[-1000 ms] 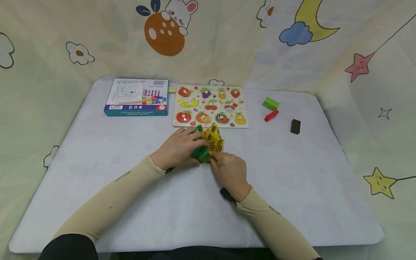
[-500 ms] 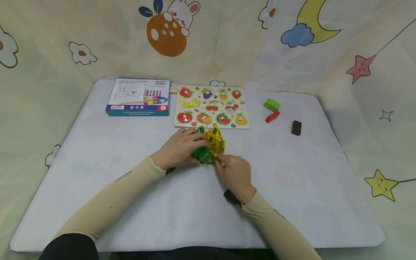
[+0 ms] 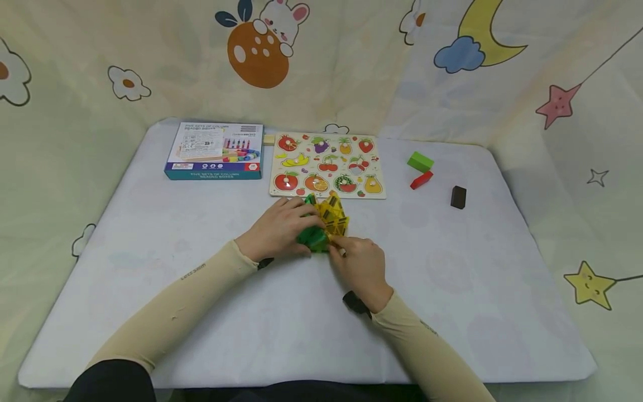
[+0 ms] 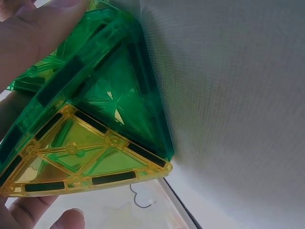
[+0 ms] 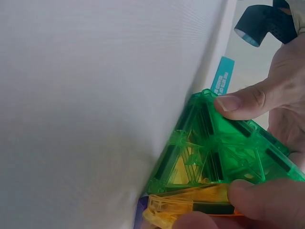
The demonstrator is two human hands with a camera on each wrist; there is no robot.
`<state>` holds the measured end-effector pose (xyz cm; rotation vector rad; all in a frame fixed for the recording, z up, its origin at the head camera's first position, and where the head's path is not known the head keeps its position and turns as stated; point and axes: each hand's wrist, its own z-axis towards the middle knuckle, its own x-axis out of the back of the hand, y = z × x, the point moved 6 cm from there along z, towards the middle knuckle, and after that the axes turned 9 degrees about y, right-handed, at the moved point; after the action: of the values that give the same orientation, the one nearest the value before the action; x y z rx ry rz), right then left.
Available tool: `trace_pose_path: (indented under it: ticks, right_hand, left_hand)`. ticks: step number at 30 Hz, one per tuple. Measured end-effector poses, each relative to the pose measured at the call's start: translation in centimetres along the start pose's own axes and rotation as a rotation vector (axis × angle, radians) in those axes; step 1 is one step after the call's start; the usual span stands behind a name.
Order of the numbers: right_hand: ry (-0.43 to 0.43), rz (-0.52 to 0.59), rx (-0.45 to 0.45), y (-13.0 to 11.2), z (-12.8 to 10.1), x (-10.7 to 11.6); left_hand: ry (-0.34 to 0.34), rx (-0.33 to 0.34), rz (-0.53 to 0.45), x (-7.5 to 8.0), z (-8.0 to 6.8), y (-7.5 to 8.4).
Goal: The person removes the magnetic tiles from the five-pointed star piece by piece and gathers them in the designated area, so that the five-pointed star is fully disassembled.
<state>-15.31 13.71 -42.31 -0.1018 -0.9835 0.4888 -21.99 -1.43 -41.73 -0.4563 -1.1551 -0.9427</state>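
Both your hands are on the magnetic tile cluster (image 3: 324,223) at desk centre, just at 6 o'clock of the fruit puzzle board (image 3: 327,166): your left hand (image 3: 281,229) curls round the green tiles (image 4: 119,90) from 9 o'clock, your right hand (image 3: 359,265) pinches the yellow tile (image 5: 190,205) edge from 5 o'clock. Risk: the tiles seem to hold only by edge magnets, so a squeeze or twist between opposed grips could fold the seam and collapse the shape. A sideways shove could knock it against the board.
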Motion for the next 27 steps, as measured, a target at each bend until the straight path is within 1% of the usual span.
trace_pose_path:
  ticks: [6, 12, 14, 17, 20, 24, 27]
  right_hand:
    - [-0.036, 0.019, -0.021, 0.1, -0.1, -0.1]
    - [-0.065, 0.076, -0.020, 0.0, -0.4, -0.3]
    - [-0.096, 0.104, -0.030, -0.1, -0.6, -0.2]
    - [-0.164, 0.165, -0.078, 0.5, -1.1, 0.2]
    - [-0.228, 0.218, -0.148, 2.0, -2.3, 1.0]
    - [-0.260, 0.244, -0.233, 5.2, -3.7, 2.3]
    - [-0.278, 0.237, -0.316, 8.1, -3.9, 3.0]
  left_hand:
    - [-0.004, 0.017, -0.018, -0.1, 0.0, -0.2]
    - [0.000, 0.021, -0.015, -0.1, 0.0, -0.4]
    - [0.003, 0.021, -0.010, -0.1, -0.1, -0.4]
    - [-0.001, 0.025, -0.020, -0.1, -0.2, -0.4]
    - [-0.005, 0.024, -0.038, -0.2, -0.2, -0.3]
    - [-0.008, 0.024, -0.052, -0.3, -0.3, -0.3]
    - [-0.009, 0.029, -0.057, -0.2, -0.3, -0.5]
